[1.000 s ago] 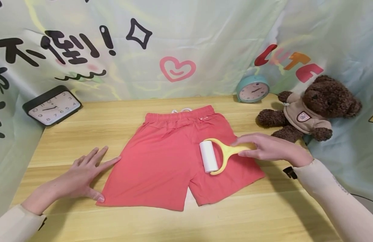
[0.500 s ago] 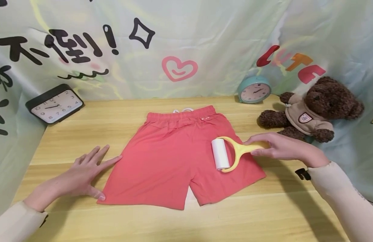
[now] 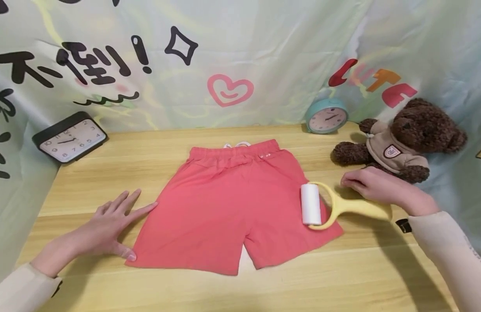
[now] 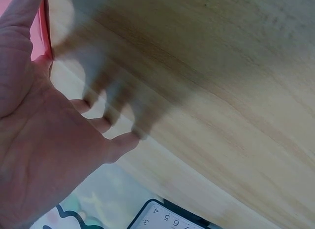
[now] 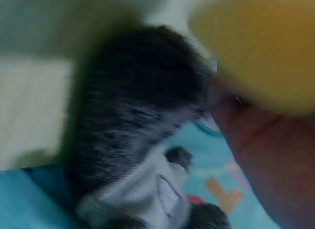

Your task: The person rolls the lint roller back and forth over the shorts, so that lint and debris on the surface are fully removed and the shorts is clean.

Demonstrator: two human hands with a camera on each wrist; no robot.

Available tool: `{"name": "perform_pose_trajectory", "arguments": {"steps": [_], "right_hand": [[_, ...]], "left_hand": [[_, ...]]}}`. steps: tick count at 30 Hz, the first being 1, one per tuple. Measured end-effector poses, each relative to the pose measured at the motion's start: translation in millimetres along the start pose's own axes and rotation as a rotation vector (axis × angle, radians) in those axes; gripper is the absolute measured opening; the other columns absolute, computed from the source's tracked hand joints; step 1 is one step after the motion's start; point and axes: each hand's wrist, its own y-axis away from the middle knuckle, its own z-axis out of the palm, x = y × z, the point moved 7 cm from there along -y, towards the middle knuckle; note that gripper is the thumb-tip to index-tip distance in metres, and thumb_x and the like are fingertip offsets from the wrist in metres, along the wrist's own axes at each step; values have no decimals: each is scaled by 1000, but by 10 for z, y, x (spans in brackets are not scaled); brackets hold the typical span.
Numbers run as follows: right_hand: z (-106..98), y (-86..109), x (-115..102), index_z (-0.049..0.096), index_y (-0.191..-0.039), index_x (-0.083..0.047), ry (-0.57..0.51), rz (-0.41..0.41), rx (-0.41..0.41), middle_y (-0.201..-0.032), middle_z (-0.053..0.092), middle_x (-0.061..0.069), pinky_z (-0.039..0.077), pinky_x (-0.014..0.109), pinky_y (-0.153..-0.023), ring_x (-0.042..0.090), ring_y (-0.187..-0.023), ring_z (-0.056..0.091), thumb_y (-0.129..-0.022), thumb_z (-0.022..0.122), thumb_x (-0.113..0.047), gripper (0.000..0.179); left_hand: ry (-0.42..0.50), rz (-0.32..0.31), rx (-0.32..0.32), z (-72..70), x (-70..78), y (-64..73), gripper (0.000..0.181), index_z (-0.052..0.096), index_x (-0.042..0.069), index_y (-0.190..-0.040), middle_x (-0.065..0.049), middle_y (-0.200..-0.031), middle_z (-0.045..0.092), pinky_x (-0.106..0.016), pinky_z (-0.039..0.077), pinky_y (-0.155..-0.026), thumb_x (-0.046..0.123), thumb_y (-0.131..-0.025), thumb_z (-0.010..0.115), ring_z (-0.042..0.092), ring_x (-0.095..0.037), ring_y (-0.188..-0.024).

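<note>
Red shorts (image 3: 209,208) lie spread out on the wooden table, their waistband away from me. My left hand (image 3: 101,227) rests beside them with fingers spread, index fingertip and thumb touching the left edge. In the left wrist view the left hand's (image 4: 49,145) palm side shows, with a strip of the shorts (image 4: 42,34). At the shorts' right edge is a lint roller (image 3: 310,203) with a white roll and yellow handle. My right hand (image 3: 384,188) has its fingers curled at the handle; its thumb is hidden. The handle (image 5: 266,51) looms blurred in the right wrist view.
A brown teddy bear (image 3: 404,138) sits close behind my right hand. A teal round clock (image 3: 327,117) stands at the back right, a black-framed clock (image 3: 70,138) at the back left. A printed cloth (image 3: 263,52) hangs behind the table.
My right hand has moved right with the lint roller, from the middle of the right leg to its outer edge. More of the handle shows now. The left hand and shorts have stayed put.
</note>
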Motion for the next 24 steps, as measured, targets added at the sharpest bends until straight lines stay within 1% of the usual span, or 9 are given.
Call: {"name": "perform_pose_trajectory", "arguments": {"steps": [2,4,7,10,12,15,19,21,24], "right_hand": [[52,22,51,70,-92,-18,64,71,17,-75,58,-15,48,35,-63,1,-65,50,-104,69,0,22],[81,46,58,65,-91,-17,82,136,40,-71,48,-14,43,36,-61,5,-62,43,-108,65,-4,22],[91,65,-9,65,-93,-18,45,141,72,-70,43,-14,40,34,-62,5,-63,42,-110,64,-6,21],[69,102,-108,72,-100,-19,-27,98,92,-76,52,-15,43,31,-64,2,-68,47,-108,68,-6,16],[57,158,-138,74,-103,-20,-80,95,96,-80,57,-15,45,30,-65,0,-70,50,-107,69,-8,14],[89,297,-120,75,-107,-19,-189,146,76,-86,65,-12,48,29,-65,2,-72,56,-108,68,-11,11],[224,487,-65,75,-116,-17,-299,221,14,-97,71,-12,54,30,-72,4,-83,65,-107,70,-17,11],[293,553,-53,74,-120,-17,-355,252,-7,-101,73,-11,56,31,-75,5,-90,68,-104,76,-19,17],[390,609,-62,70,-125,-13,-432,263,-34,-104,73,-9,57,28,-80,7,-96,69,-97,86,-18,32]], "left_hand": [[-4,-5,0,6,-10,13,132,31,36,-173,-30,-177,9,-89,23,-104,90,-62,76,14,-64,-156],[-6,-3,3,10,-19,22,133,31,35,-174,-31,-177,9,-89,24,-103,90,-62,76,14,-63,-156],[-8,1,6,16,-27,26,132,30,35,-174,-30,-177,9,-89,24,-103,90,-62,75,14,-63,-156],[2,8,11,16,-16,33,131,30,35,-174,-31,-177,9,-90,22,-103,89,-64,76,14,-65,-155],[14,9,13,10,-4,40,130,31,34,-174,-32,-176,9,-91,21,-103,88,-64,77,14,-66,-154],[25,6,12,9,6,36,129,31,34,-173,-31,-176,9,-91,19,-103,87,-65,77,13,-66,-154],[16,5,3,12,14,14,130,30,34,-174,-31,-177,9,-90,20,-103,88,-65,76,13,-64,-155],[16,7,3,10,17,8,130,31,34,-174,-31,-177,9,-90,20,-103,89,-65,75,13,-65,-155],[32,4,-2,13,16,3,130,31,34,-174,-30,-177,8,-91,20,-102,88,-65,76,12,-64,-155]]}}
